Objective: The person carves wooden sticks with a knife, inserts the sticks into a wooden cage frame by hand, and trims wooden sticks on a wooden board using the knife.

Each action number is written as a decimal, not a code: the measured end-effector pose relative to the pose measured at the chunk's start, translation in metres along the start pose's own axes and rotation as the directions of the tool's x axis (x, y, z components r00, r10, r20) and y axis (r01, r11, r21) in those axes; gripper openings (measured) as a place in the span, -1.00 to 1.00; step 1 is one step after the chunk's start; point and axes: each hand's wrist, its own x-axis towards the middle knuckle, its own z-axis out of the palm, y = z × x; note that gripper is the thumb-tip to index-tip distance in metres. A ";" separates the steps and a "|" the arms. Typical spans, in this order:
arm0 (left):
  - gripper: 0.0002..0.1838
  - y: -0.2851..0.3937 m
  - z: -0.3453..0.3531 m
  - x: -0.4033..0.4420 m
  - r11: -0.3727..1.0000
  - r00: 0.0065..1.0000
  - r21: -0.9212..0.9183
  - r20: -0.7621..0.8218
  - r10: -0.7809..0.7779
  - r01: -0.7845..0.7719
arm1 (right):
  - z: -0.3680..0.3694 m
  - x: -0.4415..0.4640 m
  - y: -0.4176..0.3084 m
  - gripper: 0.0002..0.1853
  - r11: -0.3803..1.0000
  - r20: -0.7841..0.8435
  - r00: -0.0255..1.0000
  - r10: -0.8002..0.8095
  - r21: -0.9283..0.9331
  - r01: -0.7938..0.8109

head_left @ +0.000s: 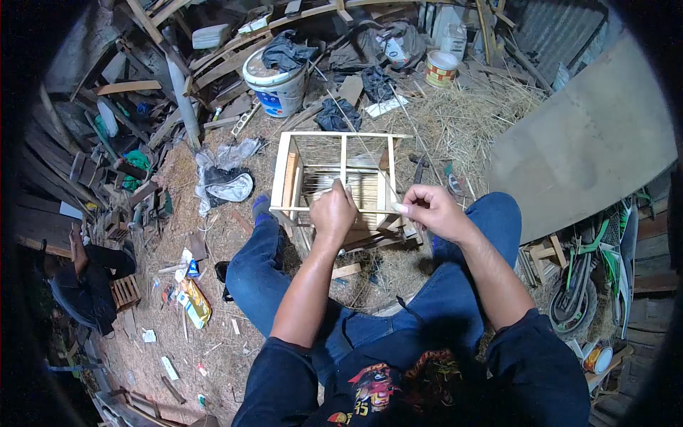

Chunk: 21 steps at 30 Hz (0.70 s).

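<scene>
A small wooden frame cage [284, 171] with thin rods stands between the knees. My left hand [333, 212] is closed at the middle of its near top side, thumb pointing away, around something I cannot make out. At the near right corner, my right hand [430, 208] pinches a thin pale strip [376, 211], which runs along the near side towards my left hand. Long thin strands slant up and away from the cage. Its far top rail [370, 134] is untouched by either hand.
A white bucket [277, 89] and a smaller tub [442, 69] stand beyond the cage. Another person [82, 281] sits at the left. A large board [583, 142] leans at the right, above a green bicycle [578, 285]. Straw, wood pieces and bags litter the ground.
</scene>
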 end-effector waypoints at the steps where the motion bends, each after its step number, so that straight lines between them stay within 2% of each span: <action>1: -0.70 0.001 0.000 0.000 1.000 1.000 -0.007 0.027 -0.013 0.013 | -0.001 0.000 0.000 -0.77 1.000 0.002 1.000 0.004 0.002 -0.004; 3: -0.68 -0.004 -0.004 0.002 1.000 1.000 -0.020 0.030 0.000 0.000 | -0.003 0.001 -0.003 -0.75 0.998 0.000 0.999 -0.032 -0.058 0.032; 6: -0.62 -0.018 -0.013 0.005 1.000 0.998 -0.020 0.054 0.013 -0.012 | -0.004 0.004 -0.001 -0.74 0.999 0.013 1.000 0.010 -0.048 -0.009; 7: -0.58 -0.025 -0.016 0.006 0.999 0.998 0.010 0.023 0.050 -0.050 | -0.005 0.007 0.007 -0.74 0.995 -0.011 0.998 -0.059 -0.082 0.058; 8: -0.53 -0.030 -0.018 0.006 0.995 0.996 0.041 -0.006 0.088 -0.088 | -0.008 0.009 0.009 -0.74 0.995 -0.009 0.998 -0.055 -0.080 0.054; 10: -0.55 -0.037 -0.027 0.009 0.999 0.999 0.005 0.027 0.034 -0.034 | -0.011 0.014 0.012 -0.75 0.979 -0.100 0.992 -0.081 -0.193 0.061; 12: -0.59 -0.059 -0.026 0.019 0.959 0.945 -0.131 -0.243 0.217 -0.253 | -0.012 0.021 0.013 -0.74 0.970 -0.155 0.986 -0.060 -0.242 0.021; 13: -0.62 -0.060 -0.038 0.022 0.976 0.954 -0.087 -0.247 0.172 -0.199 | -0.013 0.024 0.014 -0.74 0.956 -0.211 0.976 -0.045 -0.292 -0.019; 14: -0.66 -0.066 -0.045 0.027 0.980 0.931 -0.047 -0.324 0.167 -0.192 | -0.015 0.028 0.014 -0.73 0.939 -0.269 0.963 -0.033 -0.338 -0.062; 16: -0.57 -0.089 -0.049 0.038 0.985 0.873 0.135 -0.461 0.162 -0.111 | -0.015 0.037 0.019 -0.70 0.939 -0.318 0.948 0.015 -0.322 -0.123; 18: -0.44 -0.110 -0.051 0.046 0.994 0.970 0.035 -0.227 -0.090 0.101 | -0.014 0.054 0.038 -0.70 0.974 -0.359 0.931 0.073 -0.174 -0.144; 19: -0.39 -0.115 -0.050 0.051 0.974 0.969 -0.019 -0.098 -0.226 0.225 | -0.014 0.066 0.057 -0.70 0.975 -0.366 0.925 0.106 -0.143 -0.168; 20: -0.37 -0.128 -0.042 0.059 0.950 0.954 -0.091 0.039 -0.298 0.300 | -0.012 0.076 0.066 -0.70 0.975 -0.377 0.920 0.105 -0.145 -0.171; 21: -0.39 -0.139 -0.031 0.063 0.952 0.957 -0.104 0.067 -0.282 0.287 | -0.007 0.086 0.073 -0.70 0.964 -0.394 0.902 0.175 -0.120 -0.239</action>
